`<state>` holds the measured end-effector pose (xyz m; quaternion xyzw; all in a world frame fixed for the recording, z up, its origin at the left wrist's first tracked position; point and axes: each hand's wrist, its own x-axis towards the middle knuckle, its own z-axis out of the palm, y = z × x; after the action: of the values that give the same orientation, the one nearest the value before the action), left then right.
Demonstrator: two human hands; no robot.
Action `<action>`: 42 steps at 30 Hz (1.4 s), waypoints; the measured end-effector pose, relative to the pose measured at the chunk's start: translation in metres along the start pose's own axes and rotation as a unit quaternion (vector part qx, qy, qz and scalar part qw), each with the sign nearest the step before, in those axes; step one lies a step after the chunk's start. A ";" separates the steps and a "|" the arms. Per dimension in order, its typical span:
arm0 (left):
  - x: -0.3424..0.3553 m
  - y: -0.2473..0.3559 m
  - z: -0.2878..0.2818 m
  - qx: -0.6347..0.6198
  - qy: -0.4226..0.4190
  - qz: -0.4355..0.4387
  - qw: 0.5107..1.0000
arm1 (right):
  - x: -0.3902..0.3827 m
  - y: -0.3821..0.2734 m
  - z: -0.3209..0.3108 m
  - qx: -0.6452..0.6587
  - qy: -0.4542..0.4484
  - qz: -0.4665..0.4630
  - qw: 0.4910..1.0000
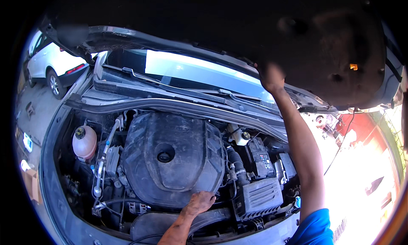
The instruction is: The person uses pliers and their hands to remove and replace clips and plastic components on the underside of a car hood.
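Observation:
My left hand [199, 203] is at the front edge of the black plastic engine cover [140, 160], its fingers curled closed against that edge. The cover sits over the engine, with a dark round opening holding the oil filler cap [164, 155] near its middle. My right hand [273, 77] is raised at the underside of the open hood [238, 24], near its rear edge by the windshield. Blur and shadow hide the right fingers, so what they touch cannot be made out.
Left of the engine stands a pinkish coolant tank [84, 143]. To the right are a brake fluid reservoir [241, 136], a battery [260, 158] and a ribbed black air filter box [259, 200]. A white car [57, 64] is parked beyond; a cable [342, 143] hangs at right.

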<state>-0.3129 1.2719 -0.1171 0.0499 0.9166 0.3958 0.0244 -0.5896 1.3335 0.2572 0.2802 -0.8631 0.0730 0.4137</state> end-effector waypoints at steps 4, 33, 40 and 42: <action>-0.003 0.006 -0.006 -0.007 -0.003 -0.011 1.000 | 0.018 0.004 -0.013 -0.022 0.017 -0.089 0.996; 0.004 0.009 0.011 0.030 -0.044 -0.002 0.999 | 0.038 -0.001 0.006 -0.076 0.140 -0.189 0.969; 0.007 0.014 0.010 0.037 -0.061 -0.018 0.997 | 0.039 0.005 0.003 -0.109 0.142 -0.250 0.952; 0.007 0.016 0.011 0.040 -0.068 -0.019 0.997 | 0.038 0.009 0.002 -0.099 0.137 -0.279 0.945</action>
<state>-0.3181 1.2916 -0.1136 0.0596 0.9287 0.3541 0.0922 -0.6144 1.3248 0.2856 0.4542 -0.6883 -0.0934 0.5579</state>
